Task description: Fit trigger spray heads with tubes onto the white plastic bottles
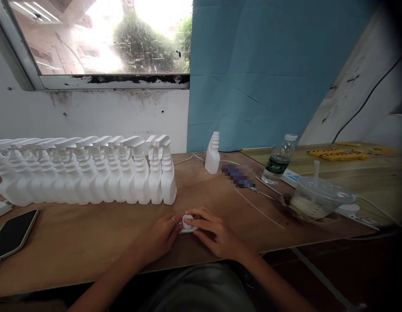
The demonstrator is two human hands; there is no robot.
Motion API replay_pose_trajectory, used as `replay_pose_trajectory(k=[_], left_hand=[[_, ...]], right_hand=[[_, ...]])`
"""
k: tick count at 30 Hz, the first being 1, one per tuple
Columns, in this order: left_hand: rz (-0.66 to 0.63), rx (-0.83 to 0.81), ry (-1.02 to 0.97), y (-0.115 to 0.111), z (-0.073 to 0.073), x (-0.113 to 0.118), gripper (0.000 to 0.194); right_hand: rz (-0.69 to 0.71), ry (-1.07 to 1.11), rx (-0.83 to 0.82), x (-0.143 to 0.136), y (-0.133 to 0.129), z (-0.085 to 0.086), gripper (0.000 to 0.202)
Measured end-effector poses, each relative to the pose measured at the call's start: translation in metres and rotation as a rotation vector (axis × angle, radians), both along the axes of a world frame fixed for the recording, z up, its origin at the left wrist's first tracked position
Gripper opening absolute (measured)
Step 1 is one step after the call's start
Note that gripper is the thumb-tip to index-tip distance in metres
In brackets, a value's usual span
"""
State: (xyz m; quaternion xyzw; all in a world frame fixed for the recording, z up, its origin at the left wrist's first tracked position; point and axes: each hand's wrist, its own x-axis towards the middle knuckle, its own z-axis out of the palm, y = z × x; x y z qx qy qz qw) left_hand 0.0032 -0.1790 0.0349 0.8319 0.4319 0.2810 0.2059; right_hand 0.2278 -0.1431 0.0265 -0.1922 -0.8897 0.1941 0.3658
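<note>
Near the table's front edge, both my hands are closed on a small white trigger spray head [188, 226], its round collar facing up. My left hand [163, 234], with a ring on one finger, grips its left side. From the right, the fingers of my right hand [215, 232] curl over the collar, with the thumb low at its side. Parts of the spray head are hidden by the fingers. Beyond my hands stands a white spray bottle [213, 158] with a bare threaded neck. A long row of white spray bottles with trigger heads [90, 182] stands to the left.
A phone [14, 234] lies at the left on the wooden table [90, 242]. To the right are a blurred-out purple object [238, 175], a water bottle [279, 160], a lidded plastic cup with a straw [318, 199], and several white cables. Yellow pieces [337, 154] lie farther back.
</note>
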Motion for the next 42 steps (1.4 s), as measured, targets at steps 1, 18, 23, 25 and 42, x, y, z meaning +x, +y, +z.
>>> replay_pose_trajectory(k=[1, 18, 23, 25, 42], left_hand=[[-0.001, -0.002, -0.014, -0.001, 0.0, 0.0, 0.032], [0.012, 0.09, 0.082, 0.001, -0.013, 0.0, 0.028], [0.014, 0.125, 0.092, 0.001, -0.013, 0.001, 0.024], [0.001, 0.144, 0.095, 0.001, -0.012, 0.002, 0.023], [0.068, -0.013, 0.029, 0.002, -0.016, 0.003, 0.026]], right_hand=[[0.003, -0.011, -0.023, 0.001, 0.0, 0.0, 0.036], [-0.174, -0.041, 0.111, -0.006, -0.001, -0.017, 0.024], [-0.146, -0.032, 0.116, -0.004, 0.003, -0.018, 0.024], [-0.129, -0.012, 0.121, -0.004, 0.004, -0.018, 0.024], [-0.899, -0.24, 0.2, 0.08, 0.034, 0.004, 0.023]])
